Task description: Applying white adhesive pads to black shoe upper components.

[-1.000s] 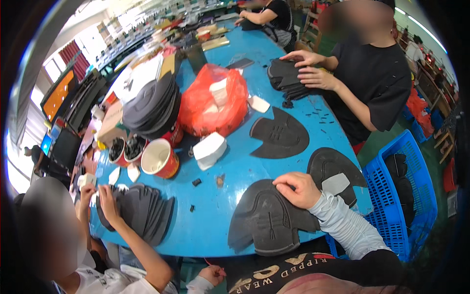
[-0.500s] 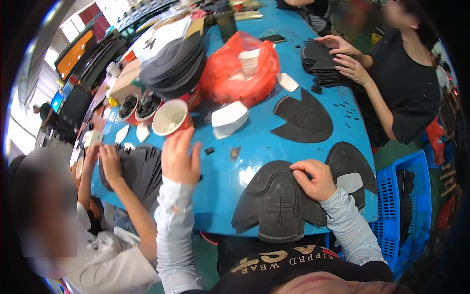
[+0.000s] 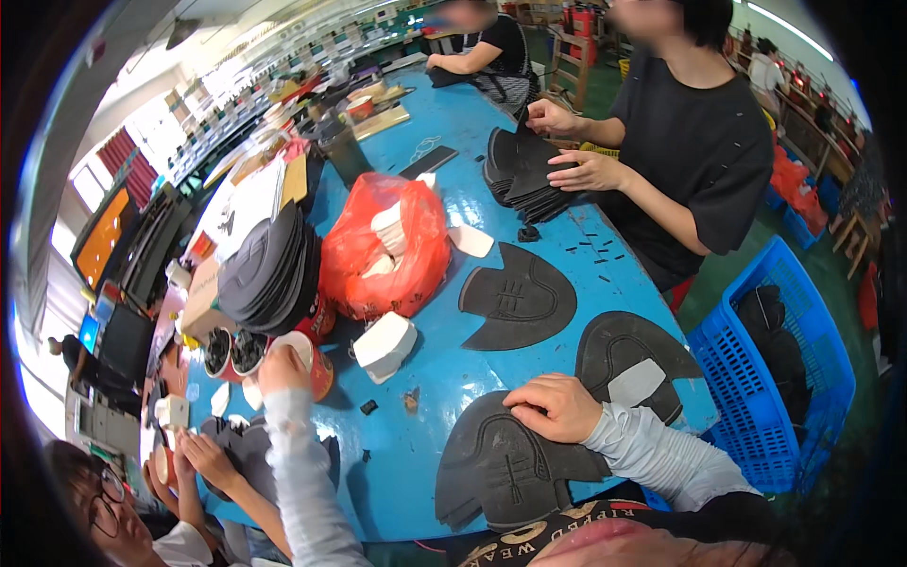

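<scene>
In front of me lies a stack of dark grey foam cut-outs, rounded at the top, notched below and marked with curved grooves and short crossing lines. My right hand rests on its upper right edge, fingers bent and closed against it. Over the mouth of a red-and-white paper cup, my left hand points its fingers down. Its fingertips are hidden, and the cup's inside does not show. To the right of the stack, a similar foam cut-out lies partly under a pale patch.
Another foam cut-out, a white block and a red plastic bag with white pieces lie ahead on the blue table. A tall foam stack stands left. Co-workers handle foam at both sides. A blue basket stands right.
My view has swung, so the table things appear shifted left. My left hand has gone from raised beside the cup to over its mouth. My right hand stays on the foam stack.
</scene>
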The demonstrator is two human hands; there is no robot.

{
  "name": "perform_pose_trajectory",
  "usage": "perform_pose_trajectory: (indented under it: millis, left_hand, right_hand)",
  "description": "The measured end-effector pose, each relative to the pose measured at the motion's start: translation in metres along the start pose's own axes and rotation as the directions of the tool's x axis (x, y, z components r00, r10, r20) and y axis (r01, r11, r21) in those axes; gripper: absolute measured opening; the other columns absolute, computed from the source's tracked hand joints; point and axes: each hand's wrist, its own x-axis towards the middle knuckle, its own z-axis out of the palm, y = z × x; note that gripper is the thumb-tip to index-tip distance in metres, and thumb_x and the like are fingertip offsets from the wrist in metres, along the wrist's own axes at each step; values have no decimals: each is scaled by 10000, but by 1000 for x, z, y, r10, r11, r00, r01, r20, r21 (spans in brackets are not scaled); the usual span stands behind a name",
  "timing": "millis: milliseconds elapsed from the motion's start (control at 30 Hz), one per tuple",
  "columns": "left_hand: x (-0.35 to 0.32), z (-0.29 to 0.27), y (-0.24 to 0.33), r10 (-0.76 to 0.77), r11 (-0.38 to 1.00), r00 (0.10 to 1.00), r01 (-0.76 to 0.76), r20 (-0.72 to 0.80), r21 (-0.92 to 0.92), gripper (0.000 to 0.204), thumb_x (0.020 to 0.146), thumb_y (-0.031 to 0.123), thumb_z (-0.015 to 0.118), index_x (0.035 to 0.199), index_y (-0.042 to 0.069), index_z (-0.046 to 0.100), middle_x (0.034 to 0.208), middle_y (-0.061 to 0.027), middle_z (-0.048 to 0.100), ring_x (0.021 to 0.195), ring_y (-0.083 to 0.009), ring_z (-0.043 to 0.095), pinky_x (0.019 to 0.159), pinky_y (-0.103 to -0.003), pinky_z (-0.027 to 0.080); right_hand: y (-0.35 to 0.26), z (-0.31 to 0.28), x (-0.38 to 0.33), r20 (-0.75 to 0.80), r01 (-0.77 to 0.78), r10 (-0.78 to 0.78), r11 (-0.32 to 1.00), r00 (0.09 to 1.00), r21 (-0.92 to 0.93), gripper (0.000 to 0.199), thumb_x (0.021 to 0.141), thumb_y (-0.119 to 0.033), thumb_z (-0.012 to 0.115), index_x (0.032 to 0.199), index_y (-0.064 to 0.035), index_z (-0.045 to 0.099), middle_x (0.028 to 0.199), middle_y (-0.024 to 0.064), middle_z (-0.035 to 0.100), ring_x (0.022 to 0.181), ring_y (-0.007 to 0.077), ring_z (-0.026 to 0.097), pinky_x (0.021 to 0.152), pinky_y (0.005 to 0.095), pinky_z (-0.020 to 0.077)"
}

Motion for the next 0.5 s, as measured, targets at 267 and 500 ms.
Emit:
perform_pose_trajectory:
  millis: [267, 500]
  left_hand:
    - [-91, -13, 80, 311, 763, 893, -439, -325, -475, 176, 840, 13, 619, 1011, -6, 657, 951, -173, 653, 876, -339, 614, 786, -399, 486]
    - [-95, -12, 83, 314, 729, 888, -452, -336, -514, 209, 820, 13, 641, 1028, -4, 655, 980, -178, 644, 895, -340, 603, 804, -398, 477]
  right_hand:
    - [-30, -67, 20, -637, 264, 467, 639, 614, 723, 757, 908, -36, 515, 1510, -50, 56, 755, 84, 634, 586, 102, 564, 548, 223, 470]
    - [-12, -29, -1, -137, -188, 440, 617, 888, 764, 545, 908, -52, 530, 1424, -28, 355, 759, 39, 629, 619, 72, 556, 581, 222, 475]
